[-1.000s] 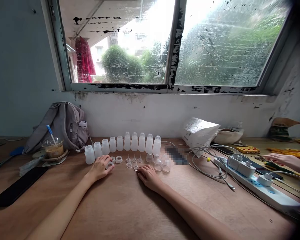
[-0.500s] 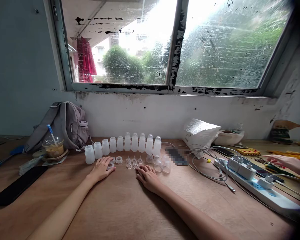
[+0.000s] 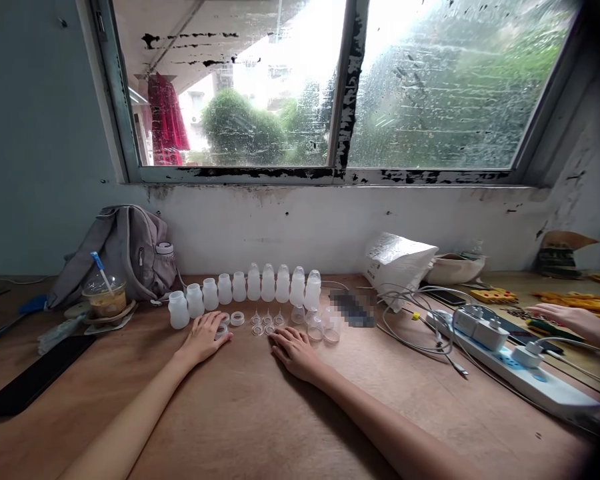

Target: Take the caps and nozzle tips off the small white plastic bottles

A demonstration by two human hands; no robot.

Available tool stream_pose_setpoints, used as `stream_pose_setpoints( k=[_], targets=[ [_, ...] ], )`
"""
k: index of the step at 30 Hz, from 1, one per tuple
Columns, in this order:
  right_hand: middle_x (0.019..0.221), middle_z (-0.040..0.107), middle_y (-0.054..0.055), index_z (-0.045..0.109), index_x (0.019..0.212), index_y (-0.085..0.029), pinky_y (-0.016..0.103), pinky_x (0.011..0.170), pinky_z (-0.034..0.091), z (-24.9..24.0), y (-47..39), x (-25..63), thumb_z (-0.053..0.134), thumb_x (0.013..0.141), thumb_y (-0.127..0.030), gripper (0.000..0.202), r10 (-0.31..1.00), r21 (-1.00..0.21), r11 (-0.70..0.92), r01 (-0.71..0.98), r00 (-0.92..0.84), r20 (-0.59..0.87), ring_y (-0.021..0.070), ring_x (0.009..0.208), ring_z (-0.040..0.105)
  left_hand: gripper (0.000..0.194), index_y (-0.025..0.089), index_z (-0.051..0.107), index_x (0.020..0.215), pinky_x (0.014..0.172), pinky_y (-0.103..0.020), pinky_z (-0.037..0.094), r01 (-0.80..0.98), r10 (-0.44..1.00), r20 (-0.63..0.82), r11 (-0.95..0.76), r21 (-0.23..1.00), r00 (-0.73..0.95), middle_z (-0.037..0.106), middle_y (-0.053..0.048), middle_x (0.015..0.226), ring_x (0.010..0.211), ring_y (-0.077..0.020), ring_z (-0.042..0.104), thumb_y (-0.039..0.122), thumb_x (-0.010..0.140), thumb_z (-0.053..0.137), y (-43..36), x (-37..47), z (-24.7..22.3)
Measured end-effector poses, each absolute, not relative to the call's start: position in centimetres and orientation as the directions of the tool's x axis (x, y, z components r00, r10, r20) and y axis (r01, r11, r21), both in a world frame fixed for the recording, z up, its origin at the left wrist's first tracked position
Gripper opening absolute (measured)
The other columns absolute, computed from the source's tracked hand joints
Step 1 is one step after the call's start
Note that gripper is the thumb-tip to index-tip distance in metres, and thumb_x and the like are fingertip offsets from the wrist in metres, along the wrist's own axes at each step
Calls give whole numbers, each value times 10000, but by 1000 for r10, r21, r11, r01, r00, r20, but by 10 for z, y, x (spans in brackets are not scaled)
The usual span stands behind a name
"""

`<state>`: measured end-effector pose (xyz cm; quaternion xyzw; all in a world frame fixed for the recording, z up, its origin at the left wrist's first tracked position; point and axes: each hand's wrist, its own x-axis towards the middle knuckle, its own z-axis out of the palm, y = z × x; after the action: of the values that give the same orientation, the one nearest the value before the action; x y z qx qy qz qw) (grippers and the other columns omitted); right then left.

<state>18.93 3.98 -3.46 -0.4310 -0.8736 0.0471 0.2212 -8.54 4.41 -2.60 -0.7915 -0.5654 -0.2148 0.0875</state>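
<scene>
My left hand (image 3: 206,337) lies flat on the wooden table beside several white rings (image 3: 237,319), its fingertips close to them. My right hand (image 3: 294,350) also rests palm down, fingers a little apart, touching or just in front of the small clear nipple pieces (image 3: 257,323). Clear caps (image 3: 331,332) lie to its right. Behind the hands, bottles stand in a curved row: open-necked frosted ones (image 3: 179,310) on the left and taller ones with domed tops (image 3: 283,285) on the right. Neither hand holds anything.
A grey backpack (image 3: 125,253), a drink cup (image 3: 105,297) and a black flat object (image 3: 40,373) are at left. At right are a white bag (image 3: 397,263), cables, a power strip (image 3: 555,387) and another person's hand (image 3: 575,322).
The view has shifted slightly. Both my hands remain where they were on the table, and the bottles and parts have not moved.
</scene>
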Motion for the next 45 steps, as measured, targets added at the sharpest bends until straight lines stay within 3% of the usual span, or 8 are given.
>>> stream_pose_setpoints(
  k=[11,21,23,28,32,36,41,45],
  targets=[
    [1099,513,102,479,1099,-148,334,857,335,18,112,162,355,810,-167,316,600,-91,662,744,-454,658,213,1023,420,340,201,471,1102,923,-381,293,906,787,525,-418,66,325,519,-65,1113,1041,-214,441,300,778,452,37,-76,-26],
    [1363,245,125,372,1228,-138,501,976,57,60,184,102,441,738,-184,498,718,82,484,871,-449,532,299,1262,96,311,193,505,1052,905,-402,323,899,754,572,-433,61,324,536,-71,1069,1023,-226,452,202,743,469,36,-71,-25],
    [1327,304,145,434,1154,-125,501,976,70,57,184,101,459,739,-180,420,702,36,525,851,-456,548,305,1250,134,315,187,501,1058,905,-401,325,900,748,580,-432,59,322,535,-75,1072,1028,-226,450,193,746,461,35,-70,-24],
    [983,562,137,429,1085,-115,359,828,360,49,169,108,467,762,-175,331,679,-90,611,786,-462,571,239,1004,461,400,178,434,1154,910,-393,326,908,721,630,-415,59,289,524,-82,1100,1054,-231,438,193,755,456,34,-66,-22],
    [1031,534,107,379,1141,-152,302,792,396,50,138,122,442,791,-184,357,633,-125,674,728,-482,606,197,978,474,429,186,391,1197,922,-387,320,909,671,694,-412,57,261,493,-92,1157,1092,-233,422,213,772,451,30,-60,-19],
    [1011,532,82,414,1083,-191,313,783,408,50,87,145,472,788,-258,308,581,-379,776,504,-338,740,191,919,507,533,189,327,1231,922,-426,317,906,610,767,-412,96,196,368,-132,1282,1159,-275,359,362,760,506,20,-50,-11],
    [779,550,8,431,907,-206,253,595,452,35,26,177,554,737,-371,267,815,-814,555,174,-313,488,134,675,543,610,193,316,1211,884,-402,376,820,519,827,-555,136,214,420,-136,1232,1105,-261,428,463,715,547,5,-36,-4],
    [790,543,3,438,873,-201,294,700,481,14,12,194,588,713,-375,281,909,-969,241,-62,-336,248,139,743,566,441,185,446,1089,825,-361,430,741,518,778,-663,102,356,569,-93,1015,960,-229,530,399,721,562,0,-28,-6]
  ],
)
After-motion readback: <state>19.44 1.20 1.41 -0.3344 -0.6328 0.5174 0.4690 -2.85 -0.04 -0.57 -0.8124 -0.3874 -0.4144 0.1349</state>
